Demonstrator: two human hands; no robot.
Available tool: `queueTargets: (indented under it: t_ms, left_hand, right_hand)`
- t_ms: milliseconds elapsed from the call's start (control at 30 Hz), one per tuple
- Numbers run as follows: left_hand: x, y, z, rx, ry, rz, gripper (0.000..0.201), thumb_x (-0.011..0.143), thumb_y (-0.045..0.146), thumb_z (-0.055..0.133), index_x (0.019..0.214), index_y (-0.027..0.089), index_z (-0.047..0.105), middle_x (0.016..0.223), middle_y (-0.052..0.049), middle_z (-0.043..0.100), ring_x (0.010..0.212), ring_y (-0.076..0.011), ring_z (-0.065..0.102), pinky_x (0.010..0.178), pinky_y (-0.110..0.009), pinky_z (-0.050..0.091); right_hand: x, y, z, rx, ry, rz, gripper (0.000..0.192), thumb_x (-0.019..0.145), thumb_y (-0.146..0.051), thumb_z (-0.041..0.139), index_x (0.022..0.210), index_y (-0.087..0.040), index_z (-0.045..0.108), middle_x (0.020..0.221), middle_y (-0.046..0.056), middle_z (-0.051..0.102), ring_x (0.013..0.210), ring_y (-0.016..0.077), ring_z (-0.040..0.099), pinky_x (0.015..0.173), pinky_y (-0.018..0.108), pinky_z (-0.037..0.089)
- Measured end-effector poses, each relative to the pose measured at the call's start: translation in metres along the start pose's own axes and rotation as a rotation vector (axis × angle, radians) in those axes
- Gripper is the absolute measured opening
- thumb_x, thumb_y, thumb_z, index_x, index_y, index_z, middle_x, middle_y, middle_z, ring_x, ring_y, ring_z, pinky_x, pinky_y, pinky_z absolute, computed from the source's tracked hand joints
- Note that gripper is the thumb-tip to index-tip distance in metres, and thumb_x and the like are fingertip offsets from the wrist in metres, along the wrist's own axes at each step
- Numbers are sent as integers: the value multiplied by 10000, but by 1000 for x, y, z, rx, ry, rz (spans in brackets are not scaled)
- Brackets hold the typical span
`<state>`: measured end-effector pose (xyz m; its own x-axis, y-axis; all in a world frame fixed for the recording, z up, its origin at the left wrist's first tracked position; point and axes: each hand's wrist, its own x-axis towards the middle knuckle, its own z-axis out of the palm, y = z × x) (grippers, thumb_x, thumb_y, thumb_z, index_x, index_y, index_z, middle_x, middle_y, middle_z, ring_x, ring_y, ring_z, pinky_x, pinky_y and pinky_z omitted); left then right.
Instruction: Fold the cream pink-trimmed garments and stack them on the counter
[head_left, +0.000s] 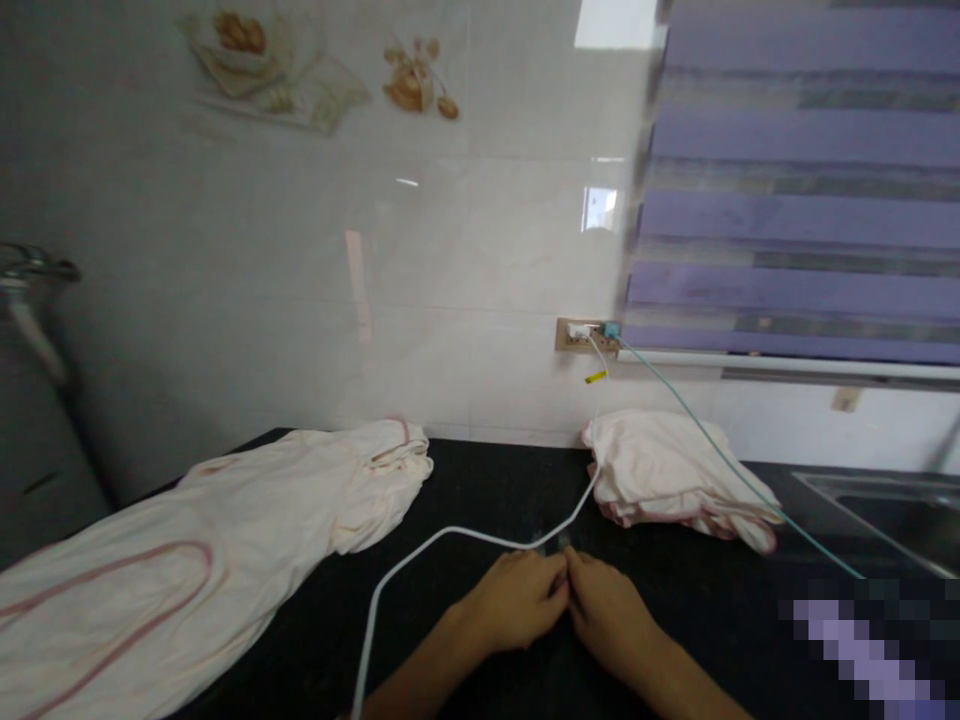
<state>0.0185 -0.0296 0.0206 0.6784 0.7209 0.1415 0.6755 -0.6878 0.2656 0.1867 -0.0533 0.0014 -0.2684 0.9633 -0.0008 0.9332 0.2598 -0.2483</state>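
Note:
My left hand [511, 602] and my right hand [609, 610] rest together on the black counter [487, 480], fingertips meeting. Between the fingertips sits something small and blurred that I cannot identify. A white cable [420, 552] runs from the wall socket [586, 334] down across the counter, passing just beyond my fingers and curving toward the front edge left of my left arm. Whether the hands grip anything is unclear.
A spread cream garment with pink trim [187, 560] covers the left counter. A folded cream stack [667, 470] lies at right under a teal cable [720, 450]. A steel sink [892, 510] sits far right; a striped blind [802, 180] hangs above.

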Motion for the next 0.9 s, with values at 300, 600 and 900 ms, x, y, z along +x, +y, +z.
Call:
queueTargets:
  t_ms: [300, 600, 900]
  left_hand:
    - [-2, 7, -7, 83, -52, 14, 319, 991, 292, 421, 803, 204, 663, 796, -68, 756, 747, -248, 747, 622, -283, 486]
    - [-3, 19, -13, 246, -51, 123, 278, 972, 276, 477, 794, 188, 672, 747, -73, 749, 683, -256, 741, 598, -311, 501]
    - [-26, 74, -61, 150, -73, 325, 277, 967, 332, 559, 750, 203, 671, 714, -19, 727, 649, -187, 700, 548, -288, 400]
  right_hand:
    - [-6, -6, -8, -33, -24, 19, 534, 928, -101, 406, 1448, -84, 527, 1268, 204, 692, 1206, 306, 664, 974, 360, 496]
    - [-15, -5, -25, -30, -88, -26, 510, 936, -116, 402, 1421, -80, 555, 1254, 226, 689, 1213, 329, 660, 977, 401, 498]
    - [-60, 4, -95, 89, -193, -196, 250, 935, -187, 487, 1082, -184, 689, 1054, 102, 732, 985, 224, 694, 832, 308, 475]
